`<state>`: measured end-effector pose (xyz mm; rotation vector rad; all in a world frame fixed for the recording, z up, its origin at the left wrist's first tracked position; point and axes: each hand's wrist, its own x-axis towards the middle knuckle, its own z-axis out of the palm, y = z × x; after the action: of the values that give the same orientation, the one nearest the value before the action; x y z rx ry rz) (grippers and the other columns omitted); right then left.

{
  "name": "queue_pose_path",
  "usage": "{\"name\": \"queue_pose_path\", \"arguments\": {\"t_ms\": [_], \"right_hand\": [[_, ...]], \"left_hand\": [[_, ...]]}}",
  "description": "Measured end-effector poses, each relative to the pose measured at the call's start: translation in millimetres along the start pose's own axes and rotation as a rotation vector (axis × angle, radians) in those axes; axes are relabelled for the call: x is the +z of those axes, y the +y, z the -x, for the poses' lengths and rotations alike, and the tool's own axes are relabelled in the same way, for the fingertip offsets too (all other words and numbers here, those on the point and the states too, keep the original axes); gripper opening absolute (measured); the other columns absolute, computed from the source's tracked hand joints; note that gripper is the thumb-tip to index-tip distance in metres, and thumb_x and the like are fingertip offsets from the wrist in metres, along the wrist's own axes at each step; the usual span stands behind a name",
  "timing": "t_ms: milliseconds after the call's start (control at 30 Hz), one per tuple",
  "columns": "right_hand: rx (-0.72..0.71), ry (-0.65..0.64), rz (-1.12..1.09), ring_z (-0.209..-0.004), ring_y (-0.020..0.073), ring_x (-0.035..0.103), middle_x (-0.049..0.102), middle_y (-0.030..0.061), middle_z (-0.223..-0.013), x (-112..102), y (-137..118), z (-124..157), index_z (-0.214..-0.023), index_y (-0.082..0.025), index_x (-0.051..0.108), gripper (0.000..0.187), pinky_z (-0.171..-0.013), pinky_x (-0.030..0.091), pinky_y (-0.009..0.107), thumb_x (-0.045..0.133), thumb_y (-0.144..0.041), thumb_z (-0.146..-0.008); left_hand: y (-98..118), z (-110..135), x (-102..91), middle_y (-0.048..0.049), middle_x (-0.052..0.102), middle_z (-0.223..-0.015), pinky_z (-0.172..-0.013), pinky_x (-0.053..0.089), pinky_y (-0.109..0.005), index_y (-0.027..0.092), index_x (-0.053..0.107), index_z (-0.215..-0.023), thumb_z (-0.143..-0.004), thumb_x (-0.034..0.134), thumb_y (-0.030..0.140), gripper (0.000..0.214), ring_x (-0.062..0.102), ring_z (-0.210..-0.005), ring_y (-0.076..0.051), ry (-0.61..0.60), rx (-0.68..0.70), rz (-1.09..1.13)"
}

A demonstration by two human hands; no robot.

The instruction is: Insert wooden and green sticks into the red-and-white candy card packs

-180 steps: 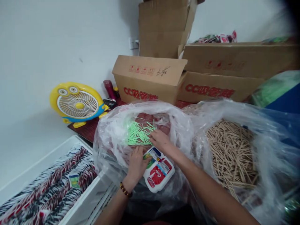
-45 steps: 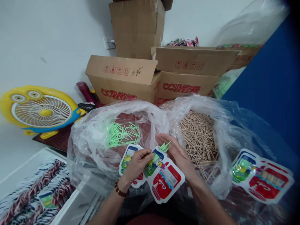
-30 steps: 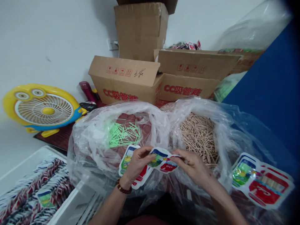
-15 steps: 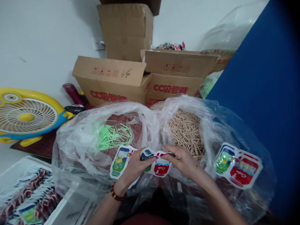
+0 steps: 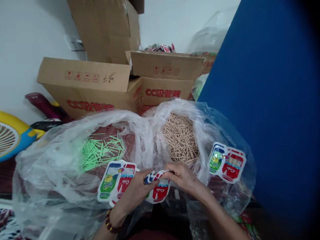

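Between my two hands is a candy pouch (image 5: 160, 193) with a red Cola jar print; its top edge is bent and bowed. My left hand (image 5: 137, 190), with a beaded bracelet at the wrist, pinches the pouch's left side. My right hand (image 5: 183, 176) has thumb and fingers closed on its top right edge. Beside my left hand lie overlapping Sprite and Cola pouches (image 5: 108, 183), partly covered by that hand. Beyond the hands, one open plastic bag holds green sticks (image 5: 102, 151) and another holds brown sticks (image 5: 181, 138).
To the right, more pouches (image 5: 227, 161) lie on the clear plastic. Open cardboard boxes (image 5: 100, 96) stand behind the bags. A blue panel (image 5: 262, 116) rises at the right. At the left edge are a yellow and blue fan (image 5: 17, 140) and a dark red bottle (image 5: 41, 103).
The view has swung right, so everything sits further left. The held pouch's top edge, flatter before, is now bowed between my fingers. Both hands keep their hold.
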<state>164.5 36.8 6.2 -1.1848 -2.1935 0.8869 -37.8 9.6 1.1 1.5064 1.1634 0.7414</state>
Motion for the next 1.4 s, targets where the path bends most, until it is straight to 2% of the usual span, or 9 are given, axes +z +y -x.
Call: {"name": "queue_pose_path", "arguments": {"t_ms": [167,300,400,533,667,967,1100,1233,1400], "right_hand": [[0.042,-0.025,-0.036,-0.057,0.0111,0.047,0.052,-0.0037,-0.058,2.8,7.6,16.7,-0.065,-0.018,0.06,0.038,-0.053,0.031,0.022,0.051,-0.046,-0.089],[0.091,-0.003,-0.077,-0.072,0.0135,0.058,0.064,-0.0015,-0.076,-17.5,28.5,23.3,-0.084,-0.019,0.063,0.029,-0.065,0.04,0.023,0.043,-0.038,-0.095],[0.204,0.151,0.271,-0.082,0.0166,0.059,0.064,0.0027,-0.087,-44.2,56.1,21.9,-0.089,-0.018,0.061,0.019,-0.074,0.04,0.027,0.044,-0.027,-0.093],[0.218,-0.059,0.808,-0.093,0.0236,0.056,0.063,0.0083,-0.096,-64.0,81.6,15.6,-0.092,-0.017,0.062,0.019,-0.079,0.037,0.035,0.046,-0.011,-0.084],[0.16,-0.149,1.003,-0.098,0.0285,0.052,0.06,0.0115,-0.102,-58.8,89.4,8.4,-0.097,-0.018,0.064,0.02,-0.08,0.035,0.039,0.052,-0.015,-0.081],[0.069,-0.045,1.119,-0.102,0.0275,0.047,0.057,0.0128,-0.106,-40.4,108.7,6.7,-0.097,-0.016,0.063,0.021,-0.09,0.031,0.043,0.044,-0.014,-0.088],[0.014,0.006,1.007,-0.103,0.0257,0.048,0.059,0.0116,-0.104,-40.2,118.1,15.2,-0.099,-0.015,0.059,0.024,-0.094,0.029,0.044,0.039,-0.009,-0.089],[0.016,0.16,0.636,-0.104,0.0254,0.05,0.062,0.0098,-0.099,-41.0,123.9,16.3,-0.092,-0.017,0.057,0.018,-0.1,0.023,0.048,0.04,-0.012,-0.089],[0.117,0.364,0.184,-0.079,0.02,0.054,0.061,0.0036,-0.081,-38.7,113.9,11.8,-0.085,-0.022,0.053,0.021,-0.084,0.041,0.038,0.037,-0.032,-0.093]], "left_hand": [[-0.9,2.3,7.5,0.0041,0.049,-0.061,-0.057,0.03,-0.022,0.017,0.058,-0.066,-0.082,0.056,0.027,0.019,0.041,-0.061,-0.013,-0.082,-0.001,-0.035],[-7.8,7.2,7.9,0.0024,0.054,-0.062,-0.057,0.032,-0.022,0.018,0.059,-0.063,-0.079,0.06,0.033,0.022,0.047,-0.064,-0.015,-0.02,-0.012,-0.072],[-8.6,10.1,7.3,0.0015,0.057,-0.065,-0.059,0.034,-0.022,0.018,0.059,-0.064,-0.079,0.059,0.037,0.025,0.049,-0.067,-0.016,-0.021,-0.057,-0.09],[-4.2,9.7,8.2,0.0026,0.054,-0.065,-0.061,0.035,-0.022,0.017,0.056,-0.064,-0.079,0.058,0.035,0.023,0.048,-0.068,-0.015,-0.008,-0.093,-0.091],[-2.9,6.5,8.0,0.0044,0.046,-0.061,-0.059,0.033,-0.021,0.017,0.049,-0.062,-0.08,0.056,0.032,0.025,0.041,-0.062,-0.012,-0.026,-0.104,-0.032],[-4.8,5.7,5.5,0.0041,0.041,-0.063,-0.057,0.031,-0.021,0.017,0.048,-0.063,-0.08,0.058,0.033,0.025,0.038,-0.063,-0.012,-0.022,-0.127,0.034],[-11.7,7.3,4.9,0.0039,0.044,-0.064,-0.058,0.032,-0.021,0.016,0.05,-0.066,-0.079,0.06,0.035,0.025,0.04,-0.064,-0.012,0.014,-0.158,0.078],[-17.0,7.1,2.7,0.0043,0.045,-0.062,-0.057,0.033,-0.021,0.016,0.051,-0.066,-0.078,0.061,0.036,0.026,0.04,-0.062,-0.012,0.023,-0.153,0.107],[-19.4,5.1,1.4,0.0041,0.046,-0.06,-0.056,0.033,-0.021,0.016,0.051,-0.064,-0.079,0.061,0.035,0.027,0.04,-0.059,-0.011,0.018,-0.151,0.117]]}}
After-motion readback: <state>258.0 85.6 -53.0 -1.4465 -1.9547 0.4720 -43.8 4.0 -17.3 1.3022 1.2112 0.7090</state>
